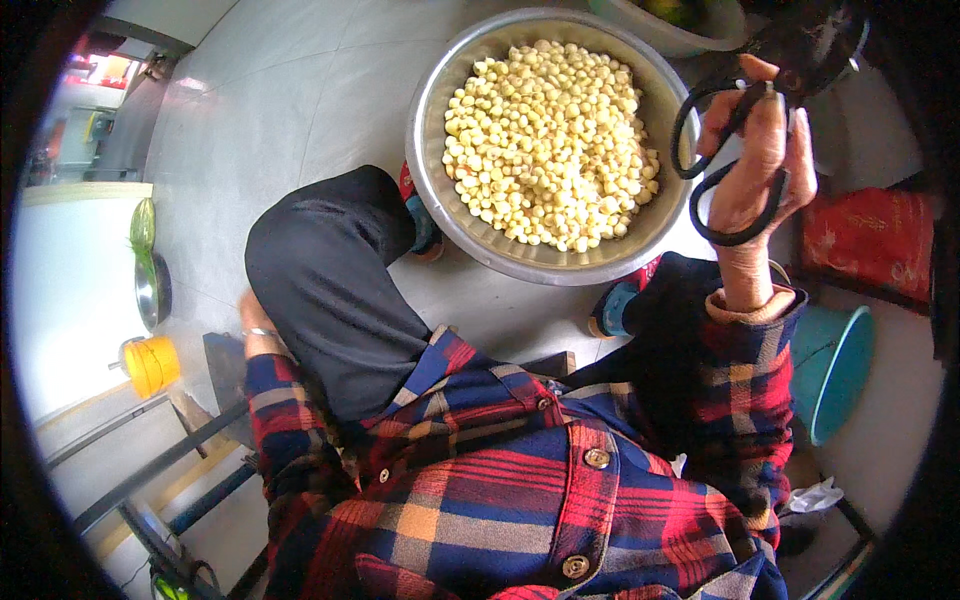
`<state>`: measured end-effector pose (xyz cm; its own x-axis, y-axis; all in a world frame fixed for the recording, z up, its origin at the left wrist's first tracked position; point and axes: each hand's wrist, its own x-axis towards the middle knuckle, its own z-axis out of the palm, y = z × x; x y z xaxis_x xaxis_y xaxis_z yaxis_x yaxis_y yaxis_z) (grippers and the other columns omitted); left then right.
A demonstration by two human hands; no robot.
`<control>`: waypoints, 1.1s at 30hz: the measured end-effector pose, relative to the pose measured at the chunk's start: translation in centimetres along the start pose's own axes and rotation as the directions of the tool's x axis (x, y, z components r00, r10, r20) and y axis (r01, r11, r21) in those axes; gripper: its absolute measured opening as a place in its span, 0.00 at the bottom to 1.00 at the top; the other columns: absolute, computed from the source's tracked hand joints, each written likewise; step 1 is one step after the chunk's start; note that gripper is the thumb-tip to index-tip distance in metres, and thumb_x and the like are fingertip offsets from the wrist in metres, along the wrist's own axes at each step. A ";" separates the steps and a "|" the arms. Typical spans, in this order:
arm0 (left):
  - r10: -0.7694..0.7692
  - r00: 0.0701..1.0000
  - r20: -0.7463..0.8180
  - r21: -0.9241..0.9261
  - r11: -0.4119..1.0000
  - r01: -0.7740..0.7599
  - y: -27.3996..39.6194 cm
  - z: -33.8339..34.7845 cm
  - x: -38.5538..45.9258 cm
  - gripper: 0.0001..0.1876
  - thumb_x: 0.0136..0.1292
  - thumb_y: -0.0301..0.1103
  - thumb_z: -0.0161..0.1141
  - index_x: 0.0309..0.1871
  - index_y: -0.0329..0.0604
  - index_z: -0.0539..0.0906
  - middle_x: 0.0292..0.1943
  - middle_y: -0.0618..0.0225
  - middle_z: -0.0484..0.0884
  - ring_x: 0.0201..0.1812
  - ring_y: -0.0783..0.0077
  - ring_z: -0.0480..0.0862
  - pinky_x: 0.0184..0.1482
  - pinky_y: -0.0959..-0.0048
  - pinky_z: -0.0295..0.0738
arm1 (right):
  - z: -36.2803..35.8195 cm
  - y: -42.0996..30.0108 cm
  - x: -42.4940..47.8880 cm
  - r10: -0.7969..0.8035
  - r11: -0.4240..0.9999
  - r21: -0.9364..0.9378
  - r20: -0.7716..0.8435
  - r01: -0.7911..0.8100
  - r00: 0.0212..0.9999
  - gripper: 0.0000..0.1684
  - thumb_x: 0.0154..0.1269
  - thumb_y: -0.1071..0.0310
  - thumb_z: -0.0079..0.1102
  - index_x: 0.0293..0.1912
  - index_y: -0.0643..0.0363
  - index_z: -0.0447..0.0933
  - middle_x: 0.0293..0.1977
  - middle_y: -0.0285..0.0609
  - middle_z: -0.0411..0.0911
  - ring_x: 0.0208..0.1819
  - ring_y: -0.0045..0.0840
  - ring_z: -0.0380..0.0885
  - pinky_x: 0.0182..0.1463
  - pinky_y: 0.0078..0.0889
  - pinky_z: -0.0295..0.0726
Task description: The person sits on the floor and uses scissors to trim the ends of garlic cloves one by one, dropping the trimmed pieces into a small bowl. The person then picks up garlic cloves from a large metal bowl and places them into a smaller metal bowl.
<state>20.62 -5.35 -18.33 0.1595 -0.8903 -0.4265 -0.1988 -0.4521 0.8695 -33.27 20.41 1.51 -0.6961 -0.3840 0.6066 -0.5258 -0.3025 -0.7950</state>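
My right hand (750,165) is raised at the right rim of a wide metal basin (480,251). It grips scissors (777,201) by their black looped handles; the blades cannot be made out against the dark background. Small, round, pale-yellow produce (551,150), too small to identify surely, is heaped in the basin, which sits on the floor between my feet. My left hand (249,306) is down beside my left knee, with a bracelet at the wrist. Most of that hand is hidden behind the dark trouser leg, so its fingers do not show.
A pale tub (682,34) stands beyond the basin, near a dark object (817,52). To the right are a red printed bag (866,240) and a teal bucket (832,375). Leftward lie a green gourd-like vegetable (142,225), a metal bowl (154,292) and a yellow container (152,365).
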 end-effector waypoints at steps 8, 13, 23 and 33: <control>0.635 0.696 0.335 0.164 0.688 -0.707 22.3 18.6 -17.6 0.13 0.65 0.31 0.53 0.49 0.34 0.76 0.43 0.59 0.80 0.46 0.71 0.79 0.49 0.76 0.73 | -1.6 0.1 1.9 0.033 0.973 -0.224 -0.087 -0.052 0.996 0.26 0.70 0.55 0.33 0.48 0.68 0.71 0.21 0.41 0.72 0.21 0.17 0.69 0.27 0.18 0.68; 0.278 0.278 0.919 0.174 0.347 -0.922 19.2 26.4 -18.3 0.14 0.62 0.30 0.55 0.50 0.34 0.77 0.43 0.61 0.80 0.44 0.70 0.79 0.49 0.74 0.72 | -1.8 0.0 2.3 0.028 0.947 -0.317 -0.077 -0.051 0.997 0.27 0.70 0.53 0.34 0.48 0.67 0.73 0.21 0.39 0.74 0.21 0.16 0.70 0.29 0.20 0.69; 0.196 0.354 0.915 0.277 0.333 -0.901 11.3 35.8 -14.6 0.33 0.53 0.30 0.62 0.61 0.30 0.62 0.52 0.51 0.73 0.46 0.68 0.79 0.44 0.74 0.76 | -0.3 -2.1 2.4 0.085 0.968 -0.218 -0.171 -0.122 0.982 0.18 0.69 0.58 0.43 0.40 0.66 0.71 0.16 0.33 0.66 0.14 0.12 0.62 0.18 0.15 0.59; 0.149 0.247 0.957 -0.011 0.874 -0.486 14.8 37.4 -17.6 0.25 0.60 0.29 0.59 0.59 0.32 0.65 0.51 0.59 0.74 0.47 0.67 0.80 0.49 0.74 0.76 | 0.6 -1.6 2.1 0.116 0.969 -0.201 -0.130 -0.141 0.985 0.19 0.70 0.55 0.42 0.39 0.63 0.71 0.15 0.33 0.67 0.14 0.13 0.64 0.18 0.15 0.61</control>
<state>-21.32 1.66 -7.28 -0.9159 -0.3394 -0.2143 -0.2409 0.0378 0.9698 -33.59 19.55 4.11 -0.8103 -0.2997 0.5037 -0.5099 -0.0634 -0.8579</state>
